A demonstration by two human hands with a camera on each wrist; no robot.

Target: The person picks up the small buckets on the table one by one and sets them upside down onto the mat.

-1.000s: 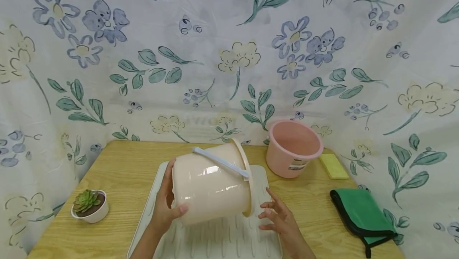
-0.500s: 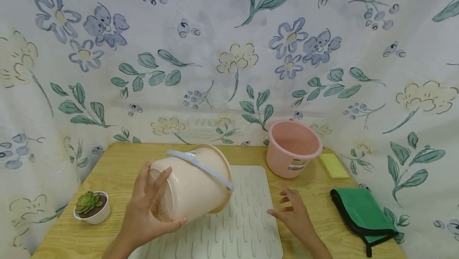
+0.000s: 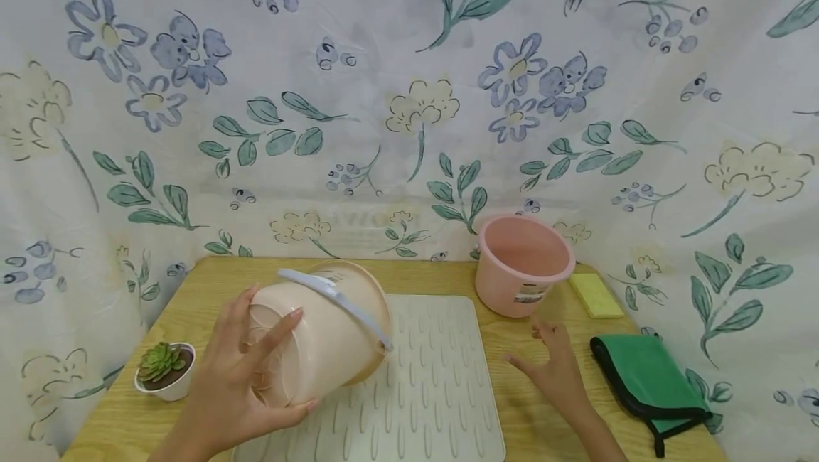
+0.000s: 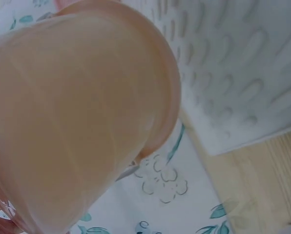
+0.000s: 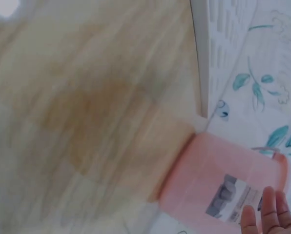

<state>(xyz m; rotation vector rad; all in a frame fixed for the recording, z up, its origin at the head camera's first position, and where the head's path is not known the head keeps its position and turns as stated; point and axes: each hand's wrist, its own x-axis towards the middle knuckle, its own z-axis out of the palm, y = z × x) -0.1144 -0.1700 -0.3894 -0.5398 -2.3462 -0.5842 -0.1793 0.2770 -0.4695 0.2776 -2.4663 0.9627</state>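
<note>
A cream bucket (image 3: 339, 348) with a pale blue handle (image 3: 355, 309) is tipped on its side over the left part of the white ridged mat (image 3: 441, 384). My left hand (image 3: 224, 384) grips it by the base, fingers spread across the bottom and thumb along the lower side. Its mouth points away to the right. In the left wrist view the bucket's wall (image 4: 77, 107) fills much of the picture. My right hand (image 3: 557, 369) is held in front of the pink bucket (image 3: 505, 291), holding nothing. The right wrist view shows its fingertips (image 5: 270, 214) overlapping the labelled pink wall.
A potted succulent (image 3: 169, 377) stands on the wooden table (image 3: 115, 426) at the left. On the right lie a folded green cloth (image 3: 652, 380) with black edging and a flat yellow sponge-like pad (image 3: 595, 296). A floral curtain (image 3: 409, 128) hangs behind the table.
The cream bucket has moved left with my left hand, its base turning more toward me. My right hand has drawn away from the bucket's rim, rightward toward the pink bucket.
</note>
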